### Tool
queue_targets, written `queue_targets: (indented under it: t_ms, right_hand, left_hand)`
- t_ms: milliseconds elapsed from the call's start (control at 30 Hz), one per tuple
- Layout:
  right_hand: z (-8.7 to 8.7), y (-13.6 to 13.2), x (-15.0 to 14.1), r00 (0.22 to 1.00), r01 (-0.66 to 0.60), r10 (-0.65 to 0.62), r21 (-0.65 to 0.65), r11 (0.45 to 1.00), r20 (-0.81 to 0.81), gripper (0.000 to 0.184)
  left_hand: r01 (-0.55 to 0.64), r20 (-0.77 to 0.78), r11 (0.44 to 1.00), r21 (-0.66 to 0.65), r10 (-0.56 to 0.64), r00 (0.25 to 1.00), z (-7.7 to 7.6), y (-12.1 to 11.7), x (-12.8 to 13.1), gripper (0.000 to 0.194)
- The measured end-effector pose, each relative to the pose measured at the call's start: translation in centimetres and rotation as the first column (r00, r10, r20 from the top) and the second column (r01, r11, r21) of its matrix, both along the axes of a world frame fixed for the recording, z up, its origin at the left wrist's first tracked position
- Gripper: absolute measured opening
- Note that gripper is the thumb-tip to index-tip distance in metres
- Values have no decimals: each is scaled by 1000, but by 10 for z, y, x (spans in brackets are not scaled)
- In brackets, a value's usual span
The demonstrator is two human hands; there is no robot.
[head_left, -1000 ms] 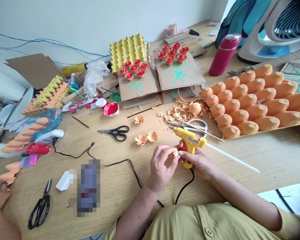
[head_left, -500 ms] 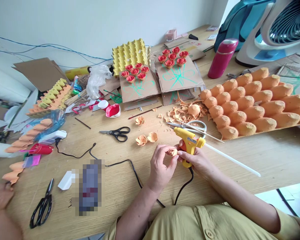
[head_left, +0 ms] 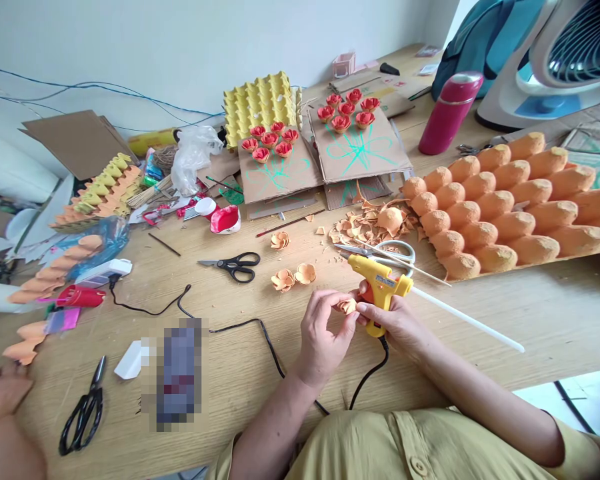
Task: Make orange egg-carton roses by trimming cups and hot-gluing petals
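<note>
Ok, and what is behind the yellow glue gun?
Behind the glue gun lie grey-handled scissors, a thin stick and, farther back, orange scraps. The gun covers part of the scissors' handles; that part cannot be seen.

- The left grip [head_left: 326,328] partly hides the small orange flower [head_left: 349,306].
- The right grip [head_left: 396,321] covers part of the glue gun [head_left: 380,283], whose label is too small to read.
- Near the table's [head_left: 230,387] front edge, a dark object [head_left: 179,373] is pixelated past telling.
- Toward the table's left edge, another person's hand [head_left: 3,393] is cut off.
- By its right edge, the egg tray [head_left: 510,207] is cut off too.
</note>
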State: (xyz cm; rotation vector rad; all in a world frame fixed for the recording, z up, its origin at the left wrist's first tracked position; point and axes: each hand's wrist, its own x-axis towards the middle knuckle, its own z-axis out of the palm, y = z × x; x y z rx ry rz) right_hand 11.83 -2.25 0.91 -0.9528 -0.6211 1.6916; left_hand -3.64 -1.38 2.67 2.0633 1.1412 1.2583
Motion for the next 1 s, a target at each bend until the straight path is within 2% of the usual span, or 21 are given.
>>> queue_targets:
  t_ms: [233, 767, 1000]
  right_hand:
    - [0, 0, 1, 1000, 2, -3, -41, 999, -27, 36]
    - [-2, -2, -1, 996, 1, -7, -72, 997, -86, 38]
    - [0, -1, -2, 995, 1, -8, -73, 997, -97, 37]
  left_hand:
    - [-50, -1, 999, -4, 50, 999, 2, -1, 1, 14]
    - [-38, -40, 998, 49, 40, 998, -1, -3, -1, 23]
    - [-47, -16, 999, 24, 47, 999, 0, -4, -1, 21]
